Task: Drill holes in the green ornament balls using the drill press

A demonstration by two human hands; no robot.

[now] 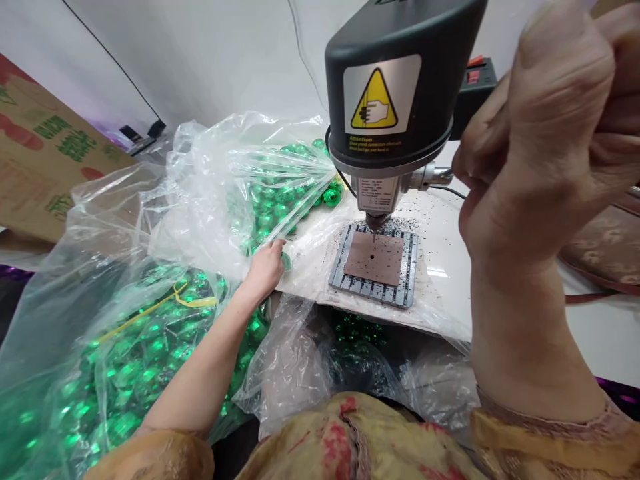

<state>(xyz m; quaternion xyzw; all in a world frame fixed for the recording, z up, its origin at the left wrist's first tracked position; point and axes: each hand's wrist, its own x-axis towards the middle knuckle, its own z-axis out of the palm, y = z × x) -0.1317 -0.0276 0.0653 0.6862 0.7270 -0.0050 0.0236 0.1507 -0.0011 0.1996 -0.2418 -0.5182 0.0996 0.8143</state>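
My left hand (pixel 267 268) is closed at the table's left part, with a green ball (pixel 287 261) partly showing at its fingers. In the upper right, close to the camera, my right hand (pixel 545 127) is curled beside the drill press (pixel 395 87); what it grips is hidden. Beneath the drill chuck (pixel 377 220), a brown square board (pixel 373 259) with a dark hole lies on the slotted metal base plate (pixel 340 277). Dark shavings lie around the plate.
Shiny green balls (pixel 275 200) lie under clear plastic behind my left hand. A large plastic bag (pixel 130 373) of green balls fills the lower left. A cardboard box (pixel 45 160) stands far left, and a brown bag (pixel 605 247) lies right.
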